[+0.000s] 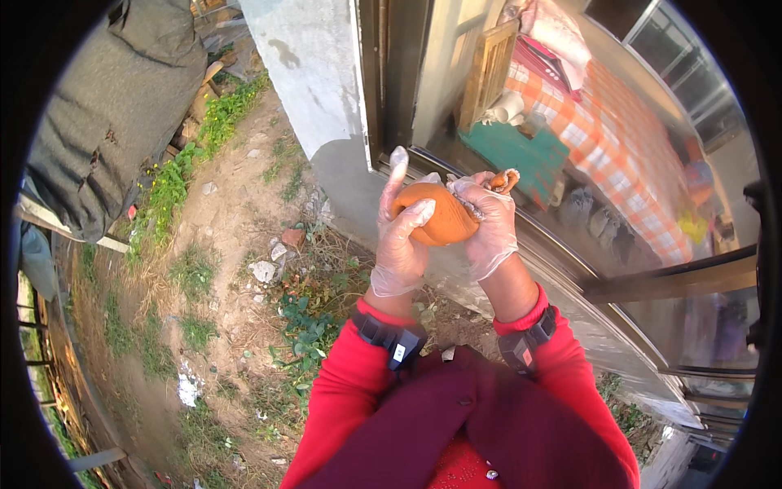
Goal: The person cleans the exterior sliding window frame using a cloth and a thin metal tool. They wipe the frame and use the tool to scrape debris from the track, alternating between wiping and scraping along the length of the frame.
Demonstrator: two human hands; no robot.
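An orange cloth bundle (437,215), rounded like a ball, is held up between my two hands in front of the window. My left hand (403,238) cups its left side with the thumb pressed on top and one finger stretched upward. Around the gathered neck of the bundle my right hand (492,217) is clenched. A rolled cloth end (506,180) with a pale fuzzy edge sticks out above that fist. Thin clear gloves cover both hands. What the bundle contains, if anything, is hidden by the cloth.
Window glass in a metal frame (550,244) runs close along the right. Behind it are an orange checked cover (605,165) and a green board (516,153). A grey wall (311,79) stands ahead. Stones (264,271) and weeds lie left, near a dark tarp (116,116).
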